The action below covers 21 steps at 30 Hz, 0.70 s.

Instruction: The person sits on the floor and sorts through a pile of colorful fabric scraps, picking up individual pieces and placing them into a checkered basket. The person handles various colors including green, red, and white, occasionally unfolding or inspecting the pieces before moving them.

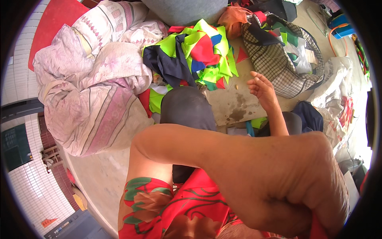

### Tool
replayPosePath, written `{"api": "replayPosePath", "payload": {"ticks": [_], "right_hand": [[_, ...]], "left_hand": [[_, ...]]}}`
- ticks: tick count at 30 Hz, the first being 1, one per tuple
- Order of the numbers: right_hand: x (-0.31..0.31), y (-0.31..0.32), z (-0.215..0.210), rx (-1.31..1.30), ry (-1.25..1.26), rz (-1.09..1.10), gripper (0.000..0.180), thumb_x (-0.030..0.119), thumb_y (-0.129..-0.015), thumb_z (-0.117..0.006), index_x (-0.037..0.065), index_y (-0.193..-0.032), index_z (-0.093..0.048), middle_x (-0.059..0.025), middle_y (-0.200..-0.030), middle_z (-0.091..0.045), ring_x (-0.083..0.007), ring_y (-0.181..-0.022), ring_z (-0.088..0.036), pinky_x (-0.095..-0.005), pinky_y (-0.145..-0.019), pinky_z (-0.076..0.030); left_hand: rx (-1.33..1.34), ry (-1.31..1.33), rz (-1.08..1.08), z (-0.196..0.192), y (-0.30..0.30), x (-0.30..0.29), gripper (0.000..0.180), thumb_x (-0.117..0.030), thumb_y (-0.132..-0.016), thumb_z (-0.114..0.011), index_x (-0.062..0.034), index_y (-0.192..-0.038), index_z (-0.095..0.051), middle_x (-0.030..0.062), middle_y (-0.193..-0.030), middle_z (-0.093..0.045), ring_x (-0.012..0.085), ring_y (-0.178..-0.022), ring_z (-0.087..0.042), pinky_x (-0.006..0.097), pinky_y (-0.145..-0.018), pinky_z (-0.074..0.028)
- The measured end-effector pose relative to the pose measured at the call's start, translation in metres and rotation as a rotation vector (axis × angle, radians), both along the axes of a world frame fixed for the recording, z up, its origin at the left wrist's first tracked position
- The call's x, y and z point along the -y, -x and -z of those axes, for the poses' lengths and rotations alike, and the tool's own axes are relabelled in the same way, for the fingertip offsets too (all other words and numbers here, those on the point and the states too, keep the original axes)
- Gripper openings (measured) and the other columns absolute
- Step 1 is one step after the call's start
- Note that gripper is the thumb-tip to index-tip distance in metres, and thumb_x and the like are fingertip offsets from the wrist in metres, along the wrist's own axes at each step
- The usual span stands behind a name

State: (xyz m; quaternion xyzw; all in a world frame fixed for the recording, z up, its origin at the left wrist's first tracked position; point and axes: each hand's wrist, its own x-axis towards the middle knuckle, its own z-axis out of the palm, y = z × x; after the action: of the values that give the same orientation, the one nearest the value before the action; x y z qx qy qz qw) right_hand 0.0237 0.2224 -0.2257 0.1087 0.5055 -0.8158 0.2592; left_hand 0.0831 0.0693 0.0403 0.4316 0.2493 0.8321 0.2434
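My left arm crosses close in front of me from left to right, bent sharply at the wrist. My left hand (326, 179) hangs at the lower right, its fingers hidden, with a bit of red cloth (317, 228) showing beside it. Beyond that arm, my right hand (261, 89) is raised over the floor, fingers apart and loosely bent, holding nothing. Nearest to it are a checked fabric bag (264, 55) of scraps and a heap of cloth offcuts (205, 49) in lime green, red, blue and dark navy. A small red triangular scrap (241, 55) lies between them.
Large patterned cloth bundles (91, 91) fill the left side. A grey rounded container (185, 10) stands behind the heap. My dark-clad knee (187, 105) is in front of it. Whitish plastic sacking (334, 95) lies at right. The concrete floor (229, 99) has wet-looking dark spots.
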Motion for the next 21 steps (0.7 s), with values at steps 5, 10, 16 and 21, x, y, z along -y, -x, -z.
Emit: {"api": "replayPosePath", "payload": {"ticks": [5, 10, 16, 21], "right_hand": [[-0.001, 0.0, 0.001, 0.0, -0.004, 0.01, 0.035, 0.022, -0.089, -0.054, 0.004, -0.118, -0.048, -0.0038, -0.089, -0.061, -0.0083, -0.076, -0.056, -0.0214, -0.069, -0.045], [-0.003, -0.001, -0.004, -0.006, 0.013, 0.029, 0.034, 0.023, -0.089, -0.054, 0.004, -0.118, -0.049, -0.0037, -0.088, -0.06, -0.0083, -0.075, -0.055, -0.0213, -0.069, -0.045], [0.004, 0.0, -0.004, 0.001, -0.005, 0.013, 0.032, 0.021, -0.09, -0.052, 0.004, -0.117, -0.049, -0.0041, -0.087, -0.06, -0.0087, -0.074, -0.055, -0.0215, -0.069, -0.045], [0.001, 0.002, -0.003, 0.005, 0.009, 0.021, 0.031, 0.02, -0.091, -0.05, 0.004, -0.117, -0.049, -0.0033, -0.087, -0.06, -0.0083, -0.074, -0.055, -0.0213, -0.068, -0.045]], "left_hand": [[-0.076, 0.02, -0.023, 0.006, -0.002, -0.002, 0.015, 0.0, -0.076, -0.062, 0.0044, -0.091, -0.063, 0.0125, -0.083, -0.065, 0.0157, -0.073, -0.063, 0.028, -0.065, -0.053], [-0.155, 0.051, -0.045, 0.003, -0.004, -0.003, 0.015, 0.0, -0.075, -0.063, 0.0045, -0.089, -0.063, 0.0138, -0.083, -0.065, 0.0168, -0.073, -0.063, 0.028, -0.065, -0.054], [-0.253, 0.082, -0.128, 0.002, -0.003, 0.007, 0.014, 0.0, -0.074, -0.065, 0.0047, -0.088, -0.064, 0.0155, -0.083, -0.065, 0.018, -0.072, -0.064, 0.028, -0.065, -0.054], [-0.366, 0.123, -0.252, -0.005, 0.003, 0.013, 0.014, 0.001, -0.074, -0.066, 0.0048, -0.087, -0.064, 0.0168, -0.082, -0.065, 0.019, -0.071, -0.065, 0.029, -0.066, -0.055]]}}
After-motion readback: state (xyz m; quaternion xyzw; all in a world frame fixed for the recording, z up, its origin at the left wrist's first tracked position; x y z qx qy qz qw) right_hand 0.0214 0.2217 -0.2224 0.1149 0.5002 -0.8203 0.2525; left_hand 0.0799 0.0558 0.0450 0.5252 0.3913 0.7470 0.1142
